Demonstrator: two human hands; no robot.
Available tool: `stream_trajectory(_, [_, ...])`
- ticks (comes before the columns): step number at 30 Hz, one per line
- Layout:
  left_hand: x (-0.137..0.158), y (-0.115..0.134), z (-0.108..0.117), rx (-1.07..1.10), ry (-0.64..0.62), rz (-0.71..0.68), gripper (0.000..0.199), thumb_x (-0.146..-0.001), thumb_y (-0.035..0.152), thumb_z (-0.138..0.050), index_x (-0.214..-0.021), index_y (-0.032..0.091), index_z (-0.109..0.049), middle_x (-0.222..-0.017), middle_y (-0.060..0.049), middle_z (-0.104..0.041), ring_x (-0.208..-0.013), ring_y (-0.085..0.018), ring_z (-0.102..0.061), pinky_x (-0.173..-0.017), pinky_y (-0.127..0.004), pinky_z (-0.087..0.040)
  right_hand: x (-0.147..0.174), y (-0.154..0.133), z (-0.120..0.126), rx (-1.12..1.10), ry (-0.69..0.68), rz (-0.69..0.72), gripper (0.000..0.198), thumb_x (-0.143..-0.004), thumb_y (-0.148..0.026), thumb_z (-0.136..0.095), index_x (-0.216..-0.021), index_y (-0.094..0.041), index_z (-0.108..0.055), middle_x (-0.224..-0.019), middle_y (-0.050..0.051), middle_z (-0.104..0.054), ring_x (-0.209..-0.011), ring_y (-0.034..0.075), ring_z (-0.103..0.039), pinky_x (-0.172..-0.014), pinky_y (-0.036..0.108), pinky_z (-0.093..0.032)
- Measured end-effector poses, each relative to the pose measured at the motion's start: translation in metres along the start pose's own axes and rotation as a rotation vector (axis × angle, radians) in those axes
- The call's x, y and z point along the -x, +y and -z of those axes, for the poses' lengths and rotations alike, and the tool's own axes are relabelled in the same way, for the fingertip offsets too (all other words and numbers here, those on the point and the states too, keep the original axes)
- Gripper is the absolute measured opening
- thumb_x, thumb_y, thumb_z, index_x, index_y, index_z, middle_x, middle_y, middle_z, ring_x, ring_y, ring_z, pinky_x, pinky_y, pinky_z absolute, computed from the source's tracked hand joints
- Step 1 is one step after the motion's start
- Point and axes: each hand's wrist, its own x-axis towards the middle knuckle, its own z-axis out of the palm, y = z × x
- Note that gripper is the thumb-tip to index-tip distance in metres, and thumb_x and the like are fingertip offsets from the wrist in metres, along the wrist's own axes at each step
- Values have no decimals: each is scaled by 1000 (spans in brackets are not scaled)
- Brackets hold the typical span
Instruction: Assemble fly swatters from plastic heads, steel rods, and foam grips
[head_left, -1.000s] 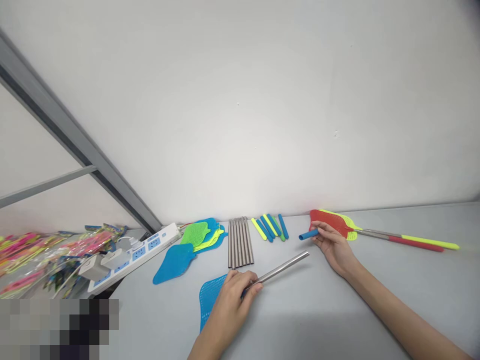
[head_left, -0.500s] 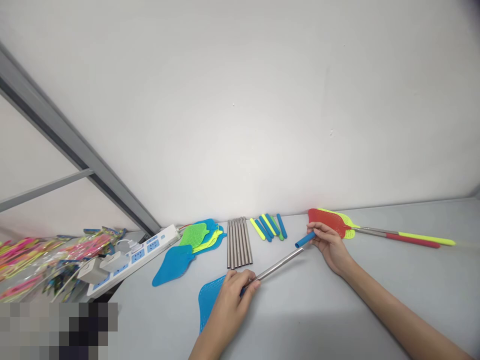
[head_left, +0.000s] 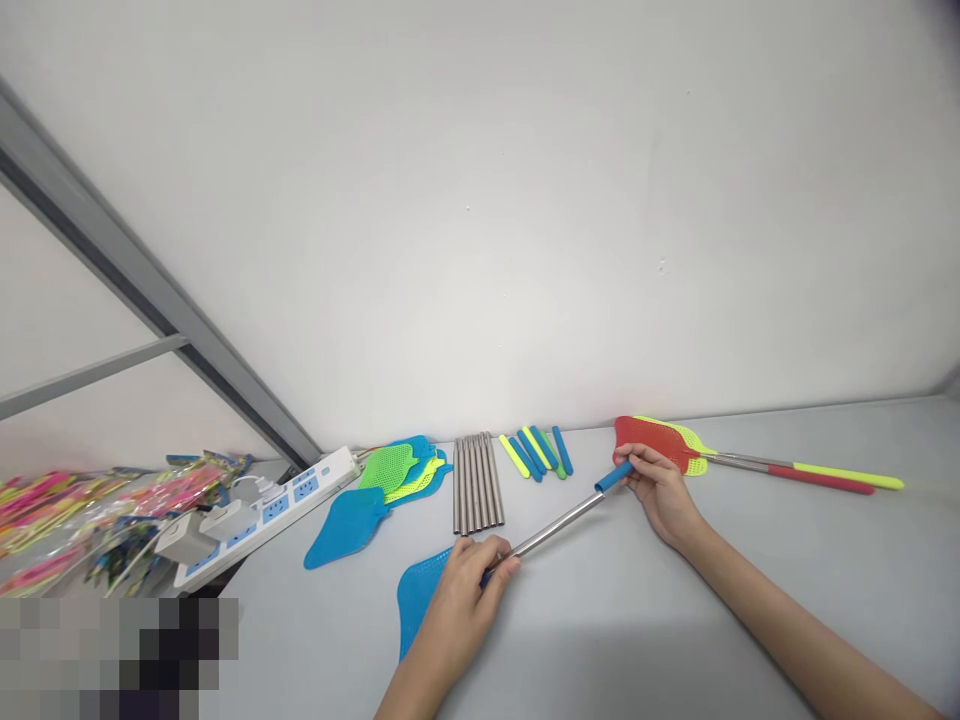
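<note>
My left hand (head_left: 472, 595) is closed round the near end of a metal rod (head_left: 559, 524), where it joins a blue fly swatter head (head_left: 420, 595) partly hidden by that hand. Between the fingertips of my right hand (head_left: 656, 490) is a blue handle sleeve (head_left: 614, 477). The sleeve's open end meets the far tip of the rod, in line with it; how deep the rod sits cannot be seen. Behind my right hand lies a red swatter (head_left: 652, 445) beside a yellow one (head_left: 847, 475), both with rods and handles.
Several metal rods (head_left: 478, 485) lie in a row near the wall, with several coloured sleeves (head_left: 536, 452) to their right. Loose swatter heads (head_left: 349, 530) overlap on the left. A power strip (head_left: 270, 515) with plugs and bagged colourful items (head_left: 165, 500) stand at the far left.
The blue sleeve and the rod tip, apart and out of line before, now meet end to end. Both hands keep their holds and have barely moved.
</note>
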Motion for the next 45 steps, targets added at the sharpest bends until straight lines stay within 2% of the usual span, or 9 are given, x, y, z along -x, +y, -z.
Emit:
stream_trajectory(9, [-1,-1,-2,-12,-20,-8,23,-82,37,-34,-76,23,-51,-75,2,-56,-75,-15,-45,-66,-24,-36,2,-3,-3,21,-37,8,8,-67,-23,-56,-73,-20,-62,-71,2,-52,-65,14,-46,-56,26,-37])
stream_trajectory(17, [-2,0,1,-42,4,41,28,-82,41,-31,-73,22,-50,-70,1,-53,-73,-16,-45,-65,-26,-36,1,-4,-2,-15,-52,7,10,-69,-24,-54,-73,-19,-62,-71,3,-53,-60,13,-46,-53,26,-36])
stream_trajectory(34, [-3,1,5,-109,-18,-9,30,-83,39,-30,-72,20,-52,-71,1,-55,-70,-15,-46,-67,-26,-35,3,-4,-7,76,-63,7,15,-70,-31,-55,-74,-18,-61,-67,3,-55,-54,13,-49,-56,29,-38])
stream_trajectory(41, [-3,2,1,-97,-10,-14,30,-82,40,-31,-73,20,-51,-72,-1,-54,-72,-16,-45,-69,-28,-35,6,-5,-11,111,-41,19,22,-70,-38,-53,-71,-17,-61,-62,3,-52,-57,15,-46,-51,27,-37])
stream_trajectory(45, [-2,3,-1,-83,-19,-24,31,-82,40,-30,-74,20,-52,-73,-1,-54,-73,-16,-44,-69,-29,-35,6,-5,-12,141,-4,29,20,-70,-37,-54,-69,-18,-61,-57,2,-51,-58,15,-46,-54,26,-37])
